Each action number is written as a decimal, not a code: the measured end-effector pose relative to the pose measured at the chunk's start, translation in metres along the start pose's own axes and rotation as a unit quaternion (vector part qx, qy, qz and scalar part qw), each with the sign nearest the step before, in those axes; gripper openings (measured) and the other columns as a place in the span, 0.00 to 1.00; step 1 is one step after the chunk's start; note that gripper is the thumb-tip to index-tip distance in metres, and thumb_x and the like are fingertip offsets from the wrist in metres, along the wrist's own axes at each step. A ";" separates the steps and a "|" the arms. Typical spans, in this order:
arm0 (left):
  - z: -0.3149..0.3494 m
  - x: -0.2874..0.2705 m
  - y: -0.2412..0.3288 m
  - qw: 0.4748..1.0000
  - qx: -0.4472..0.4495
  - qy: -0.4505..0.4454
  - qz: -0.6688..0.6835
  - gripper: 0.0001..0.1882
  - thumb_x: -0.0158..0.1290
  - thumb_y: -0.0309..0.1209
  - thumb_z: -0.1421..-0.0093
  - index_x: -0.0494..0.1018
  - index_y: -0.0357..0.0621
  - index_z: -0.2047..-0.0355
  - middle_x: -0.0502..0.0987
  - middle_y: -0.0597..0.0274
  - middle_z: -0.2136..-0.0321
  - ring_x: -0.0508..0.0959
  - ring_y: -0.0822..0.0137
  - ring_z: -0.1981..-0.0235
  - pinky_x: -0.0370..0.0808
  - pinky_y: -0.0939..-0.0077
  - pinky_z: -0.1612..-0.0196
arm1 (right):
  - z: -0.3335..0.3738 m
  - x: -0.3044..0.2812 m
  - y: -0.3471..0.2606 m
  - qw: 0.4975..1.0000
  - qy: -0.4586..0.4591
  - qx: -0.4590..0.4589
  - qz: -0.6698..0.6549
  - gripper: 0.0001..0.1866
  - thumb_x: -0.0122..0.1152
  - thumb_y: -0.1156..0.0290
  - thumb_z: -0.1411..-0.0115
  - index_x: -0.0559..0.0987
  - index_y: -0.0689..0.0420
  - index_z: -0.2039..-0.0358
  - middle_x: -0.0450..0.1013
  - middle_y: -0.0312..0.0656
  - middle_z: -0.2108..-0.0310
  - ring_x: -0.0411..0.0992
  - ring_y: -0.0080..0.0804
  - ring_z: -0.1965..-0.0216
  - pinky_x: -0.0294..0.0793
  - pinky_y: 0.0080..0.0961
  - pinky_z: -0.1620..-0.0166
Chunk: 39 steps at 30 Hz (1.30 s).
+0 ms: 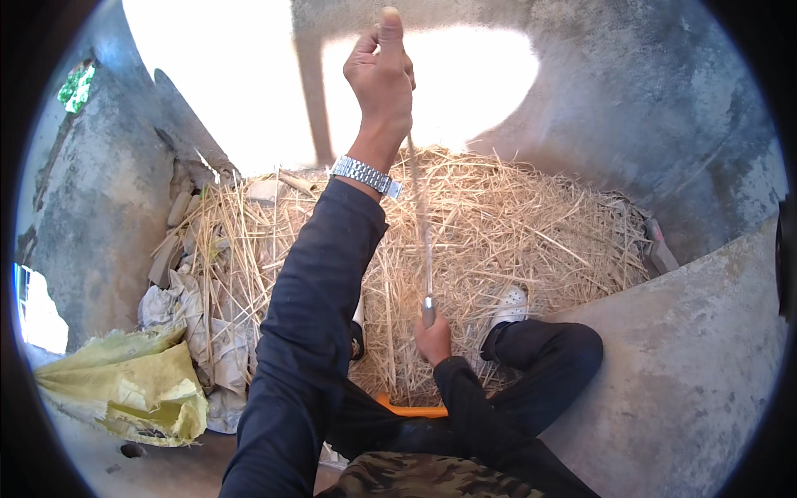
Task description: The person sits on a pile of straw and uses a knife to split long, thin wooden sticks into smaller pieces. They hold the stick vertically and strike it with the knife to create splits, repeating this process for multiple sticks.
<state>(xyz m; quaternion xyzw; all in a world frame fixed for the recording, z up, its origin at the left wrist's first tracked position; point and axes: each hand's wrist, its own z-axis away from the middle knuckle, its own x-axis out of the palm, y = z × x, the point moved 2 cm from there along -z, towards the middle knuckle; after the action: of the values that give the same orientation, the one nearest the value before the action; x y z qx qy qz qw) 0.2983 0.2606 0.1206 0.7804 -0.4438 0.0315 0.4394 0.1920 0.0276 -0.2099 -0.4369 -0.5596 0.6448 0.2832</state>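
My left hand [379, 81] is raised in front of the wall, thumb up and fingers curled closed. A silver watch [362, 173] circles that wrist. Low in the middle, my right hand [433, 340] grips the grey handle of a long thin metal tool [427, 257]. Its narrow shaft rises, slightly blurred, toward my left hand, and its far end is lost behind that hand and wrist. Whether the left fingers hold that end cannot be seen. Below the tool lies a heap of dry straw [515, 224].
My legs are bent on either side, with a white shoe [509, 305] on the straw. Something orange [419, 410] shows beneath me. At left lie a torn yellow sack [137, 386] and pale crumpled cloth [224, 365]. Concrete walls [664, 108] enclose the straw.
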 end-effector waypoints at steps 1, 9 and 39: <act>0.002 -0.002 0.003 1.000 0.000 0.006 0.004 0.23 0.54 0.54 0.41 0.62 0.52 0.79 0.55 0.79 0.91 0.52 0.85 0.91 0.47 0.87 0.89 | 0.003 0.003 0.027 0.998 -0.023 0.014 0.055 0.11 0.57 0.70 0.45 0.73 0.66 0.68 0.70 0.42 0.83 0.72 0.28 0.81 0.69 0.27 0.76; -0.007 -0.016 -0.001 1.000 0.001 0.022 -0.001 0.23 0.54 0.53 0.40 0.57 0.56 0.80 0.51 0.80 0.89 0.49 0.85 0.89 0.45 0.86 0.86 | -0.012 -0.040 -0.113 0.944 -0.173 0.172 -0.223 0.07 0.55 0.75 0.42 0.67 0.61 0.73 0.65 0.33 0.86 0.63 0.21 0.91 0.62 0.22 0.87; -0.007 0.003 -0.011 0.997 0.015 0.063 0.031 0.24 0.56 0.54 0.42 0.67 0.47 0.77 0.58 0.78 0.92 0.55 0.86 0.91 0.50 0.90 0.89 | 0.033 0.004 0.211 0.916 -0.140 0.236 0.293 0.23 0.58 0.70 0.46 0.72 0.59 0.48 0.77 0.53 0.70 0.78 0.45 0.76 0.78 0.33 0.71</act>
<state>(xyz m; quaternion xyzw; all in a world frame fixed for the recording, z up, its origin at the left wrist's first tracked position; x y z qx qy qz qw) 0.3102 0.2664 0.1189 0.7693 -0.4388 0.1010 0.4532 0.1871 -0.0298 -0.4156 -0.4073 -0.2717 0.8667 0.0953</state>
